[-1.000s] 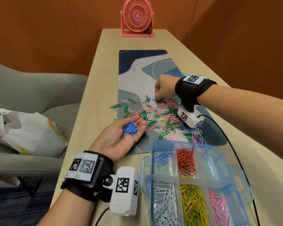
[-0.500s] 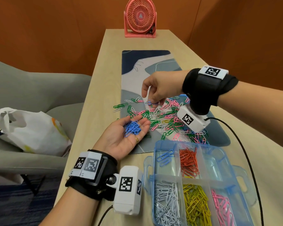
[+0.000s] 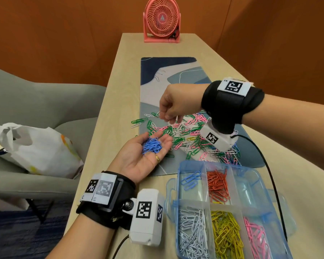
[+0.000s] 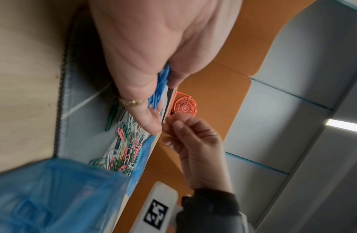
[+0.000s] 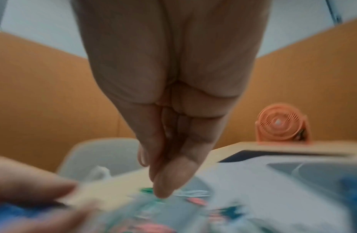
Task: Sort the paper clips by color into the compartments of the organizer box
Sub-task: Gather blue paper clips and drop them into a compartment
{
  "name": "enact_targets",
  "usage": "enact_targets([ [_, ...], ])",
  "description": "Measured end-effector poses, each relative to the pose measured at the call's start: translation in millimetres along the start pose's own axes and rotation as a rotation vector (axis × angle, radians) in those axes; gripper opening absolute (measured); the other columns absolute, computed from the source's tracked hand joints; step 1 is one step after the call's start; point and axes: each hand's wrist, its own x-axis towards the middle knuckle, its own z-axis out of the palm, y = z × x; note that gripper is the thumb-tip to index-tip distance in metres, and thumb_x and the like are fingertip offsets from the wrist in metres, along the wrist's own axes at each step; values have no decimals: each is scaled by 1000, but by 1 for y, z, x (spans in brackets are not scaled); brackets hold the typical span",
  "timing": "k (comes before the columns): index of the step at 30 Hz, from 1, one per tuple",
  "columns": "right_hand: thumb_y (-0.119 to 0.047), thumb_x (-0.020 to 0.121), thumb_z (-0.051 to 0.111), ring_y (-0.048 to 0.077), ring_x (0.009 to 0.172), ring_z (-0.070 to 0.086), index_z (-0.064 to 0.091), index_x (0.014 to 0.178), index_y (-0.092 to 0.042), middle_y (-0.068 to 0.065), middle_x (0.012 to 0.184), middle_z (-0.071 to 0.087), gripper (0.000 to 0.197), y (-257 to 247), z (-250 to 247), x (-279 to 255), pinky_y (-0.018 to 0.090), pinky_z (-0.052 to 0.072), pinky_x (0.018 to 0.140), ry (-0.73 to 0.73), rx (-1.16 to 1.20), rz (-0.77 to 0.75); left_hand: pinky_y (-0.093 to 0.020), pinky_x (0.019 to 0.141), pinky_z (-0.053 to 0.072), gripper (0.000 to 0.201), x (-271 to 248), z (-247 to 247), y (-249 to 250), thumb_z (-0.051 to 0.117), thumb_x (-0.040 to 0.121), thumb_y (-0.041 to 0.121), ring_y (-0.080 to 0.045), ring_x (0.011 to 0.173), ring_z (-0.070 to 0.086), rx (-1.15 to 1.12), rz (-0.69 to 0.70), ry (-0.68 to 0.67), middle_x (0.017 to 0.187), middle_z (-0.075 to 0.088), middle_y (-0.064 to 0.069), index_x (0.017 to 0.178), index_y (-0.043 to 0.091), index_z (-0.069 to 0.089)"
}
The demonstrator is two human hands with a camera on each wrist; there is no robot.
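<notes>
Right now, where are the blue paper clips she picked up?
In the head view, the blue paper clips lie in her upturned left hand, beside the mixed pile.

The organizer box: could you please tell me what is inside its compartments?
The organizer box holds blue clips, orange clips, white clips, yellow clips and pink clips. One compartment looks empty. The near edge is out of frame.

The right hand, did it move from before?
Yes. The right hand was down on the paper clip pile on the mat; now it is lifted above the pile, nearer the left hand.
</notes>
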Motion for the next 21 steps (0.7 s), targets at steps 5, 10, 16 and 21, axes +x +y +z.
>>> enact_targets([
  [5,-3,86,61,16,76,61,73,96,-11,5,93,72,18,36,-8,18,23,45,67,157,-317,101,-41,60,57,37,-1,-1,-1,32,103,18,-30,81,62,5,5,6,78,67,-23,100,-9,57],
  [10,-4,87,60,19,86,58,72,104,-14,2,91,64,23,43,-1,31,22,39,70,137,-395,74,-41,71,54,36,0,-1,-1,33,103,17,-29,82,61,20,16,9,80,66,-22,99,-9,57],
  [16,-7,84,67,21,96,62,71,105,-12,3,102,70,22,48,1,38,21,39,74,45,-464,45,-39,59,57,36,2,-2,-1,33,103,18,-29,79,64,25,13,13,76,68,-21,98,-8,58],
  [21,-7,86,63,20,89,59,70,105,-15,3,98,68,22,52,1,35,22,39,73,59,-450,29,-41,62,57,37,2,-3,-1,34,103,18,-30,72,68,28,18,7,79,69,-22,99,-8,59],
])
